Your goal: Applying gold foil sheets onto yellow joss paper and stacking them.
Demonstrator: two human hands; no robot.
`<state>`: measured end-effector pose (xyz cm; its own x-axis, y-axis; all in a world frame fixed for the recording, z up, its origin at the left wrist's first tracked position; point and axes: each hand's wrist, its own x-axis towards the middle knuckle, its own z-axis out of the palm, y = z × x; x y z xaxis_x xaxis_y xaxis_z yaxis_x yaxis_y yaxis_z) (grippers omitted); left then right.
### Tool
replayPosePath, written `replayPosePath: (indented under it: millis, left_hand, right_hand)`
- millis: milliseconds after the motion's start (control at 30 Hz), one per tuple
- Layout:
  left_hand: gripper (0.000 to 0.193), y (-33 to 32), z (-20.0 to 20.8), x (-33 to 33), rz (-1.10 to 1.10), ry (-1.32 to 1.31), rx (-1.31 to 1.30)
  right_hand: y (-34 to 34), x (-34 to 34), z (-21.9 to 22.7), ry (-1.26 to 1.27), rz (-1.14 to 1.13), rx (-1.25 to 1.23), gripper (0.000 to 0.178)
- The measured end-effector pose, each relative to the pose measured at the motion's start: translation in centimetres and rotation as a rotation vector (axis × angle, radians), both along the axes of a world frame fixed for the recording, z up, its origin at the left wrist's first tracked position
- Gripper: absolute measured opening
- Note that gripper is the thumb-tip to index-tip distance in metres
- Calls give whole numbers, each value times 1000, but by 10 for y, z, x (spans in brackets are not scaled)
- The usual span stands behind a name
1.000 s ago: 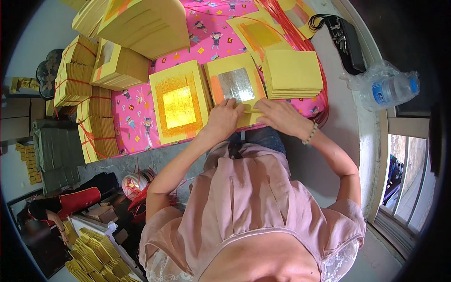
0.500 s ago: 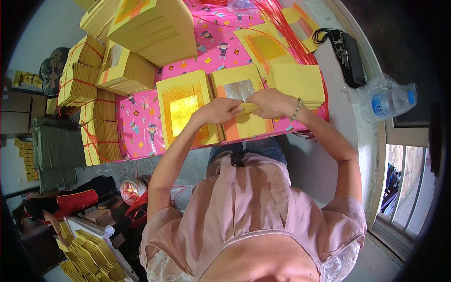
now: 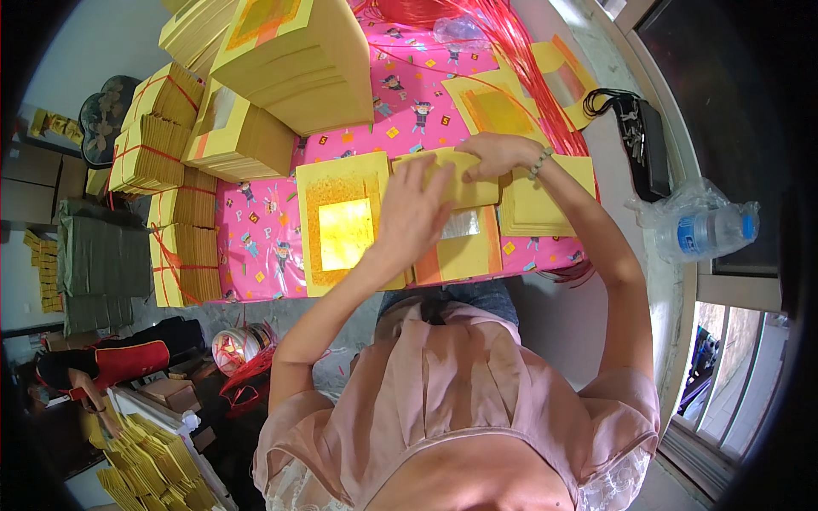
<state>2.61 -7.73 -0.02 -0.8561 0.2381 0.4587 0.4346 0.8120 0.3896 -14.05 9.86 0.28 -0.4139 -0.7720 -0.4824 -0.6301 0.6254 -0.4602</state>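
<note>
A yellow paper sheet (image 3: 477, 193) stands partly folded over a pile of like sheets, whose top one bears a silver patch (image 3: 461, 225) and an orange strip. My right hand (image 3: 503, 156), with a bead bracelet at the wrist, pinches the sheet's far edge, thumb on the paper's near face. Stretched and spread, the fingers of my left hand (image 3: 412, 217) hover over or touch the sheet's left end; contact is unclear. Beside that hand lies a yellow sheet with a shiny gold square (image 3: 347, 232). Plain folded yellow papers (image 3: 545, 203) rest under my right forearm.
Tall yellow paper stacks (image 3: 294, 72) and bundles tied with red string (image 3: 166, 145) line the table's left side. Red strands (image 3: 545, 94) trail across the far right. A black pouch (image 3: 643, 149) and plastic bottle (image 3: 711, 232) lie on the ledge. Another person's arm (image 3: 95, 400) reaches papers lower left.
My hands have moved away from the near edge, and the paper now stands folded toward the far side. My left hand's fingers have opened out. The view has shifted slightly.
</note>
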Motion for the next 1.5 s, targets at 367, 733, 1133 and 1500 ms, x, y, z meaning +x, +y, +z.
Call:
replayPosePath:
  millis: [367,733,1133,1500]
  left_hand:
    - [97,18,-78,12,-44,-264,-264]
    - [97,18,-85,4,-35,-293,-307]
    - [99,17,-89,5,-39,-285,-303]
    - [99,15,-88,2,-82,-352,-314]
  right_hand:
    - [-17,-36,-37,-2,-10,40,62]
    - [-31,-35,-75,85,-57,-203,50]
    - [-33,-26,-69,92,-31,-168,48]
    - [-34,-22,-66,93,-41,-191,42]
